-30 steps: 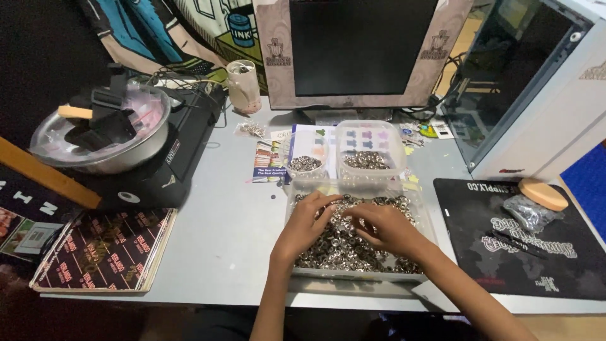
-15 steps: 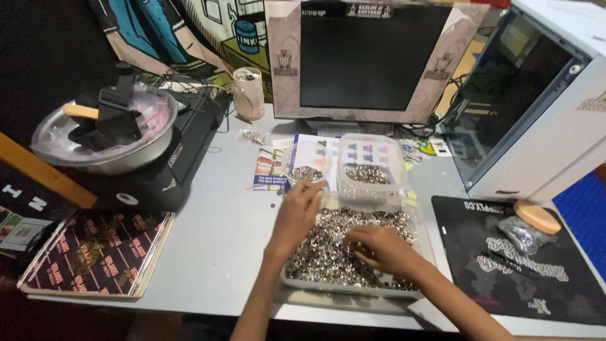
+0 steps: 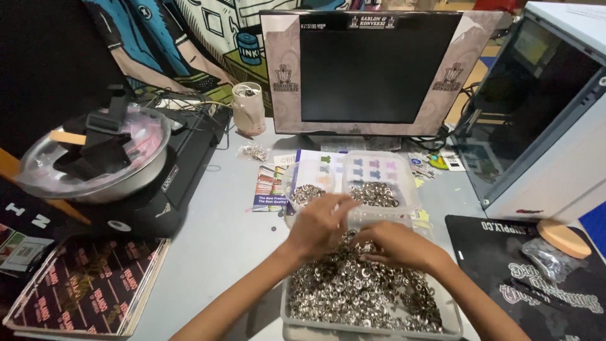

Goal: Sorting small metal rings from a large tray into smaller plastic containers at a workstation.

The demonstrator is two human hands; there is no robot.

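While I look down over the grey table (image 3: 221,252), my left hand (image 3: 319,224) sits curled over the far end of the clear tray (image 3: 372,325), fingers bent and drawn together, blurred, so I cannot tell whether anything is pinched between them. It hangs just above the heap of small silver metal rings (image 3: 353,293) that fills the tray, and its fingertips reach toward the near edge of the two small clear tubs (image 3: 353,183) that stand just beyond the tray. My right hand (image 3: 398,243) lies palm down on the heap, fingers curled into the rings, thumb side touching my left hand; what it grips under the palm is hidden, though the fingers are clearly closed rather than spread. Each tub holds a smaller pile of the same rings, the right tub fuller than the left one. Behind the tubs stands a dark monitor (image 3: 372,69). On the left a metal bowl (image 3: 95,161) rests on a black machine (image 3: 183,170). Off to the right lies a black mat (image 3: 505,252) with a round tan disc (image 3: 562,237) on it.
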